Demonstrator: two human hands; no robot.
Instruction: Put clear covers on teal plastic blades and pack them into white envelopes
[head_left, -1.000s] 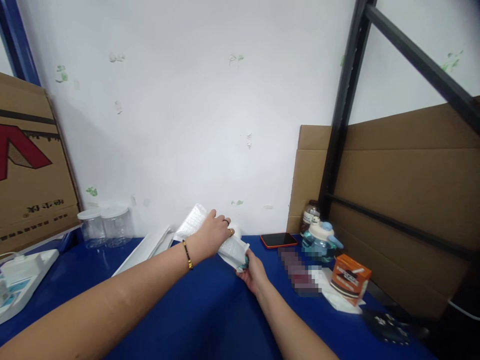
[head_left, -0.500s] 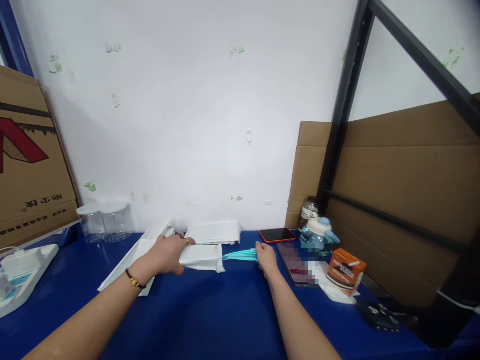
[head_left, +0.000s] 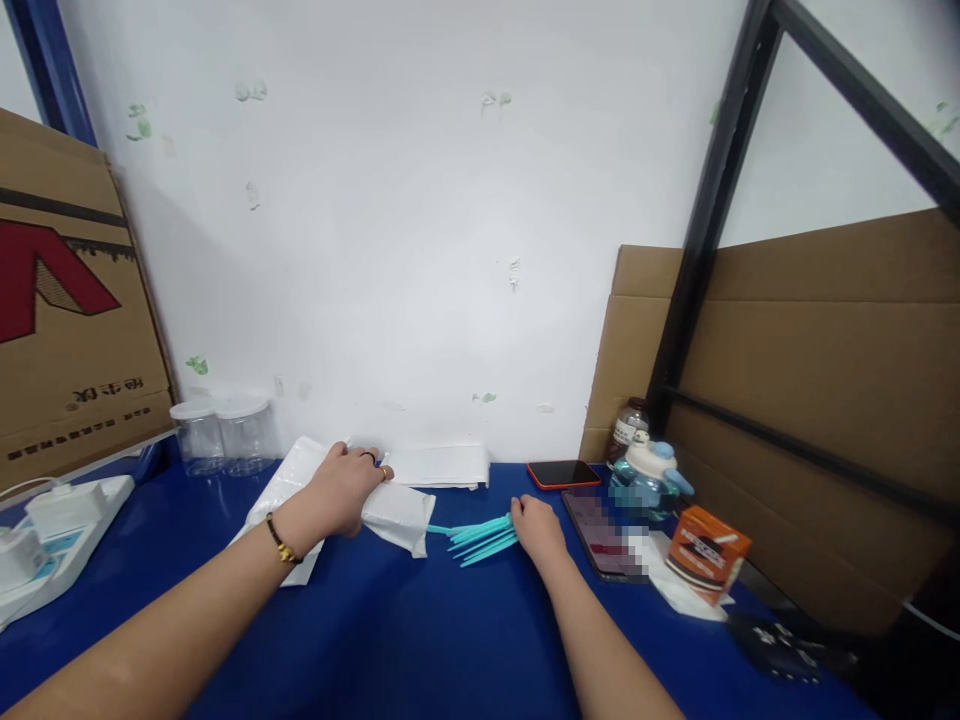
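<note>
My left hand (head_left: 351,490) is closed round a white plastic bag (head_left: 399,518), whose free end points right. My right hand (head_left: 534,525) pinches a bundle of thin turquoise strips (head_left: 486,537), fanned out with their tapered ends towards the bag. One strip still reaches to the bag's mouth; the others lie outside it. Beneath and behind my left hand are more white packets (head_left: 289,480). A flat white stack (head_left: 439,466) rests against the wall just behind the bag.
Right of my right hand lie a dark phone (head_left: 596,535) and a red-edged phone (head_left: 564,474). A teal bottle (head_left: 646,478), an orange box (head_left: 707,553) and a black pouch (head_left: 776,648) stand further right. At left are clear jars (head_left: 246,440) and a power strip (head_left: 71,545).
The turquoise strips have come out of the bag, apart from one, and spread into a fan. The bag's free end has tilted downward. The whole view has shifted slightly.
</note>
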